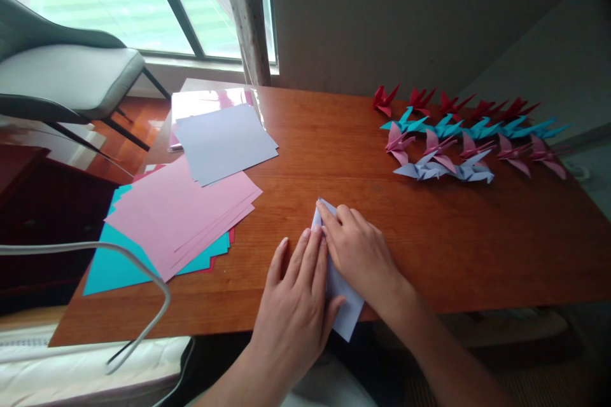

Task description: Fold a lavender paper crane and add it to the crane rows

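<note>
Left hand [296, 296] and right hand [359, 251], side by side, press flat on the folded lavender paper [341, 296]; paper cranes [470, 133] lie well beyond that paper.

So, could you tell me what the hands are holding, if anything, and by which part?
Nothing is gripped: the left hand presses the folded lavender paper on the table mid-sheet, the right hand near its top corner.

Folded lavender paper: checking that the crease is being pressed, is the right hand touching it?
Touching. The head view shows the right hand lying flat on the folded lavender paper, fingers reaching its top corner, with no gap visible.
</note>
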The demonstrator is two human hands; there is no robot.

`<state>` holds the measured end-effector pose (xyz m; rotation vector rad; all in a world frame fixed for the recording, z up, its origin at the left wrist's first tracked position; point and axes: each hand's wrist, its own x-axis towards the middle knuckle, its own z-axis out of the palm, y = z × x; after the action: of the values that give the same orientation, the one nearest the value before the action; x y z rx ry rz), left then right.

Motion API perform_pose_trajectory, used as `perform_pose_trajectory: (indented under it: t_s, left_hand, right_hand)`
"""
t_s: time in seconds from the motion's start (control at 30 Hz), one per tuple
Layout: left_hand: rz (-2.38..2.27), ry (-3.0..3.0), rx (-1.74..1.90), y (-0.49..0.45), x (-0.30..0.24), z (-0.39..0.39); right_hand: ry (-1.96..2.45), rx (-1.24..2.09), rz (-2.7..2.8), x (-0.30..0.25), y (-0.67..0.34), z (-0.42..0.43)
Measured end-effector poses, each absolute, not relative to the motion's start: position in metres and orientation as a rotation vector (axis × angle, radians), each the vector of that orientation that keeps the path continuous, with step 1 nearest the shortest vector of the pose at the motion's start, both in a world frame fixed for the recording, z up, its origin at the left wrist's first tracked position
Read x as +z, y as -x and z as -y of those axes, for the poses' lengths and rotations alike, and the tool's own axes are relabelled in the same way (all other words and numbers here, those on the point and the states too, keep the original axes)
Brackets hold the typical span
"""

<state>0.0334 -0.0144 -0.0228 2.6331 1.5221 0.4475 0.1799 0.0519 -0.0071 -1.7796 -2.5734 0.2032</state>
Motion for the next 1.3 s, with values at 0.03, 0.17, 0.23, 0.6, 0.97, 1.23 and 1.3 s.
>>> perform_pose_trajectory:
  t_s: [0.03,0.17,0.23,0.6,0.97,1.23,1.3]
  left_hand:
    - [-1.524,-2.634,0.449,-0.034,-0.023,0.014]
    - [-1.535,-2.633,0.450,-0.035,-0.023,0.014]
    - [-1.537,-2.644,0.441,-0.035,-0.024,0.015]
    - [-1.596,-2.619,0.508,-0.029,-0.027,0.014]
    - [-1.447,-2.296,0.912,-0.010,-0.027,0.012]
    - [-1.384,-1.868,1.085,-0.002,-0.029,0.019]
    - [-1.393,-1.808,1.100,-0.002,-0.031,0.020]
  right_hand:
    - [1.782,0.205,2.573,-0.007,-0.180,-0.052]
    - [1.778,0.203,2.572,-0.007,-0.179,-0.053]
    - [1.772,0.204,2.576,-0.006,-0.179,-0.053]
    - [1.689,0.477,2.369,-0.005,-0.193,-0.076]
    - [1.518,0.713,2.025,-0.016,-0.194,-0.106]
    - [1.383,1.332,1.403,-0.005,-0.202,-0.104]
    - [1.362,1.414,1.341,-0.001,-0.202,-0.103]
